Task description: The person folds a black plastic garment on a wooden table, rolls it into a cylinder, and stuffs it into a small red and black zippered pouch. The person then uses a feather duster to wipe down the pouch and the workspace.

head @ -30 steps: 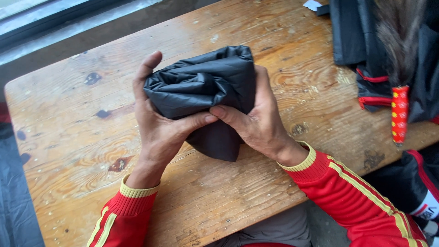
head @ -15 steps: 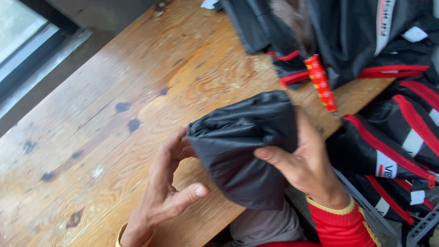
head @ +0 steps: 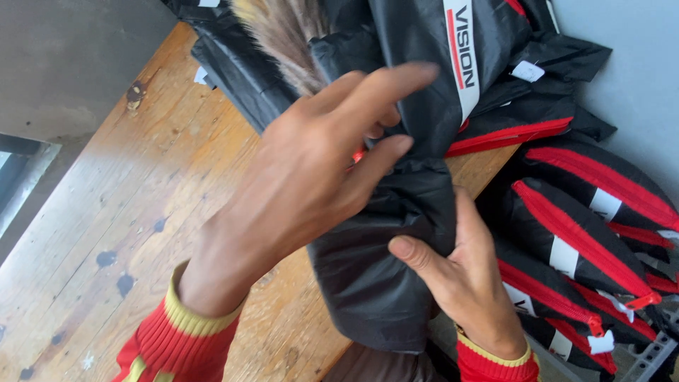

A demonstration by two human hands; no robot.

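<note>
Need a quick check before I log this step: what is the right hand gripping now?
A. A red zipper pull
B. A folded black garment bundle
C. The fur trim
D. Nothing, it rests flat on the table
B: the right hand has thumb and fingers clamped on the folded black bundle at the wooden table's edge.

A white strip label (head: 461, 53) with a red bar beside its dark lettering runs down the black garment lying past my fingers. To its right a small white tag (head: 526, 71) sticks out of the black fabric. Farther right, the stacked black pouches (head: 587, 233) with red zips carry white rectangular patches (head: 564, 256) — one on each, as far as I can see — and a little white tag (head: 601, 342) hangs low.
</note>
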